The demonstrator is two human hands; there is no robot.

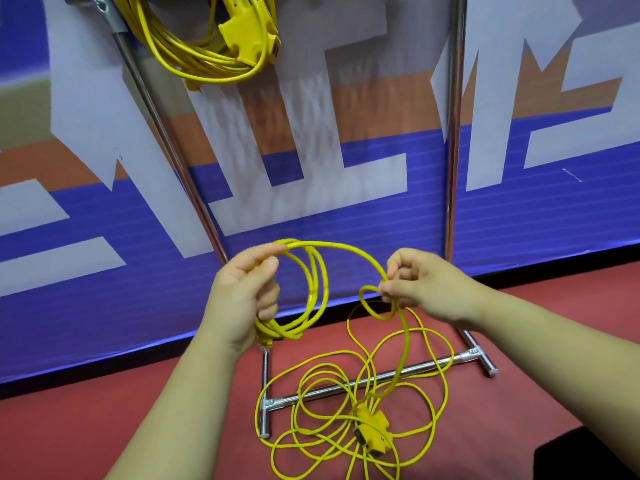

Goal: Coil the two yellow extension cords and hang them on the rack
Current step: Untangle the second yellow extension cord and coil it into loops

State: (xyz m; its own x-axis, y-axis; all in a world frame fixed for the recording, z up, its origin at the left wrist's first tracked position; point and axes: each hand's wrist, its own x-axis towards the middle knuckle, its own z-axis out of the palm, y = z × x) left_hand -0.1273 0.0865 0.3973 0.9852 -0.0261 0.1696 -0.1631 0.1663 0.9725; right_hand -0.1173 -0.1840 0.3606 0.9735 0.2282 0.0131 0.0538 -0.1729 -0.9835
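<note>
Between our hands the second cord (346, 249) arches sideways; our left hand (242, 292) clasps upright loops hanging down, our right hand (419, 285) pinches a small twist. Its slack and socket block (372, 431) sprawl on the red floor (104, 427) over the rack (455, 133) base. Up top hangs the coiled cord (194, 53).

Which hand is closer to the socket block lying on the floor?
Right. The right hand pinches the cord almost directly above the socket block on the floor. The left hand holds the finished loops farther off, up and to the left of it.
</note>
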